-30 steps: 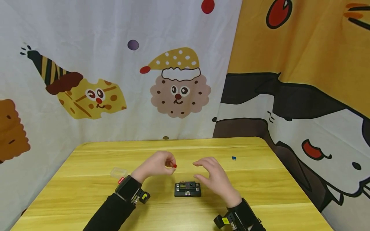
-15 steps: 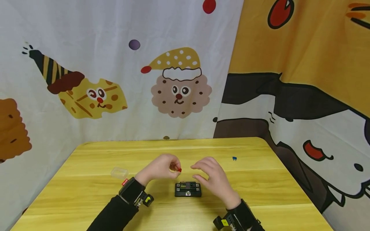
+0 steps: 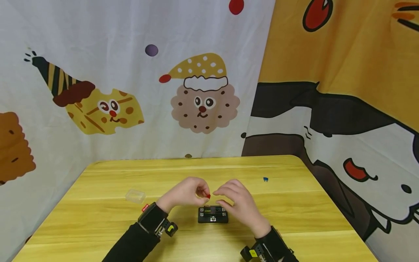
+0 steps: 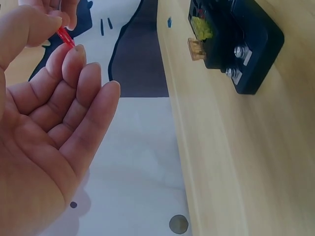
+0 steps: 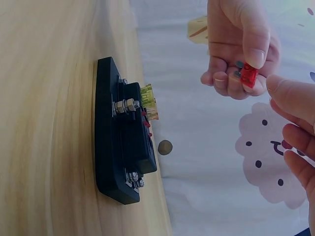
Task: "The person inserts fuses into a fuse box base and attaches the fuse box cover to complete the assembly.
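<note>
My left hand (image 3: 186,190) pinches a red blade fuse (image 5: 249,76) between thumb and fingers, its metal prongs showing in the right wrist view. Close by, my right hand (image 3: 240,205) has its thumb and fingers bent and apart, with nothing in them. Its fingertips are just short of the red fuse. Below the hands, a black fuse block (image 3: 212,215) lies on the table. It has metal bolts, and in the right wrist view a yellow-green fuse (image 5: 146,95) and a tan fuse (image 5: 153,114) are seated in it.
A small blue fuse (image 3: 266,179) lies toward the back right of the wooden table (image 3: 294,225). On the left rests a clear plastic box (image 3: 135,196). A printed curtain (image 3: 124,29) hangs behind the table.
The left hand has moved right and slightly nearer, carrying the red fuse over the back of the fuse block. The right hand has shifted slightly left, narrowing the gap between the hands.
</note>
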The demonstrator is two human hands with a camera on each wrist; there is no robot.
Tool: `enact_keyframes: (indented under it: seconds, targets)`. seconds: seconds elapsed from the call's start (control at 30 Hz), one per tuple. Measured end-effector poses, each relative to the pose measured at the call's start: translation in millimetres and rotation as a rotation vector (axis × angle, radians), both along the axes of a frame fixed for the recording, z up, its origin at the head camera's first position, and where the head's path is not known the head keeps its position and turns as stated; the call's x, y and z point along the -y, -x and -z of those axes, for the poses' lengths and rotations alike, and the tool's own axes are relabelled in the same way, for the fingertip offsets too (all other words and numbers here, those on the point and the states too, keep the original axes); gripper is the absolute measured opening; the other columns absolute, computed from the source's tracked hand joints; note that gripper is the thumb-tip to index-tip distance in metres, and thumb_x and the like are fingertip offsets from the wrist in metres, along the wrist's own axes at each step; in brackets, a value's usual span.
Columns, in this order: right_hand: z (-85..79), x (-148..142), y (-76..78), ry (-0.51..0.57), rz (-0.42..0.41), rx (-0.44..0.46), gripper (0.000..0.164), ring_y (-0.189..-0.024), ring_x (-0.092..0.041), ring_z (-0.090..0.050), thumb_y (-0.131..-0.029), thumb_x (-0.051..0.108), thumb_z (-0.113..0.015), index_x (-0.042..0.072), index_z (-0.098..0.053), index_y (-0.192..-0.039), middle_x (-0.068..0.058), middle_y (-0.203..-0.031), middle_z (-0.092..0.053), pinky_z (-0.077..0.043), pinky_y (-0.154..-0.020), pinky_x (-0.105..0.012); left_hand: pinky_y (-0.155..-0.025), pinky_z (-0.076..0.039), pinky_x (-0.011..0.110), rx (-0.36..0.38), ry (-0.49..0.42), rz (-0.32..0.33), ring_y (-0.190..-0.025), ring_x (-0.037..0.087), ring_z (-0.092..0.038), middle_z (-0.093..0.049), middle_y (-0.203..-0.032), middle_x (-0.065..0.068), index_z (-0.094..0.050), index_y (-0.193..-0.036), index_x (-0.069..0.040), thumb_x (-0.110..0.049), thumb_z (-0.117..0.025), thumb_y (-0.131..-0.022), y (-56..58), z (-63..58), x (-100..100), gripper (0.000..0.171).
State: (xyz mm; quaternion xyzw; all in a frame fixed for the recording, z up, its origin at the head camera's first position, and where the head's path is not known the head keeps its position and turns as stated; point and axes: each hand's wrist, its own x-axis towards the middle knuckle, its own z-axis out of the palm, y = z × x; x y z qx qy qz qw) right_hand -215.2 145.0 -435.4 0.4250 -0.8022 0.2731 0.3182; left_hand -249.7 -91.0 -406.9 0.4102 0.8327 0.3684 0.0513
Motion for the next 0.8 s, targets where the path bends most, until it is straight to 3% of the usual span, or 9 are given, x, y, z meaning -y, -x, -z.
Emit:
enact_keyframes:
  seconds: [0.27, 0.8]
  targets:
    - [0.2, 1.5, -1.0, -0.02, -0.033, -0.024, 0.035, -0.099, -0.016, -0.057, -0.073, 0.011, -0.087, 0.015, -0.073, -0.104, 0.006, -0.104, -0.068, -0.044, -0.09, -0.027, -0.071, -0.054, 0.025, 0.048, -0.024, 0.031, -0.075, 0.004, -0.061, -0.065, -0.083, -0.01, -0.068, -0.092, -0.015, -0.007, -0.072, -0.082, -3.8, -0.9, -5.4, 0.014]
    - [-0.5, 4.0, 0.0, -0.054, -0.111, -0.145, 0.033, -0.095, -0.016, -0.057, -0.071, 0.011, -0.088, 0.015, -0.073, -0.1, 0.005, -0.101, -0.065, -0.046, -0.088, -0.026, -0.071, -0.054, 0.025, 0.13, -0.063, 0.097, -0.075, 0.006, -0.063, -0.065, -0.085, -0.009, -0.068, -0.096, -0.014, -0.007, -0.072, -0.085, -7.9, 1.0, -10.5, 0.014]
